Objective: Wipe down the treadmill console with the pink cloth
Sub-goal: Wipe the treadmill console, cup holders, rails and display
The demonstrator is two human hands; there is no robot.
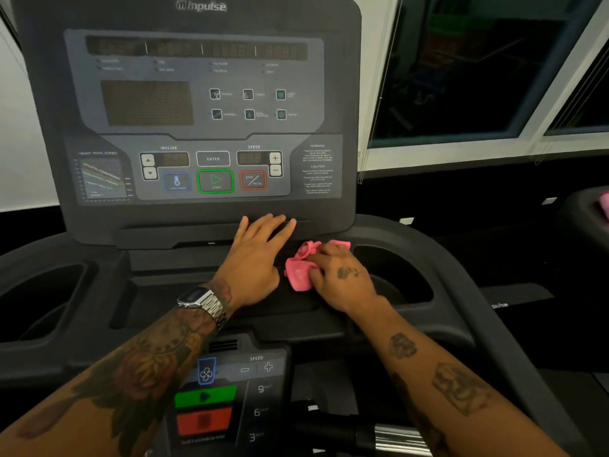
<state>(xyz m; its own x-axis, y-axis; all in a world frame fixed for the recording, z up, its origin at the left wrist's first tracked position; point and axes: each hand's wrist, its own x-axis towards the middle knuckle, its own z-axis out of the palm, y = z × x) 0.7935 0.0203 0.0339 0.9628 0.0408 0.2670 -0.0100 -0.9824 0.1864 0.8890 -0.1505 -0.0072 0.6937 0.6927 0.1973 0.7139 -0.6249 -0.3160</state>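
Note:
The dark treadmill console (197,110) fills the upper left, its display panel unlit and its START and STOP buttons outlined in green and red. A crumpled pink cloth (301,268) lies on the black ledge just below the panel. My right hand (342,275) lies on top of the cloth with its fingers curled over it. My left hand (260,252) rests flat beside the cloth, fingers straight, fingertips on the console's lower lip.
Deep cup holders sit at the left (49,298) and right (395,275) of the ledge. A lower control panel (227,397) with green and red buttons lies between my forearms. Dark windows (478,67) stand at the right; something pink (604,202) shows at the right edge.

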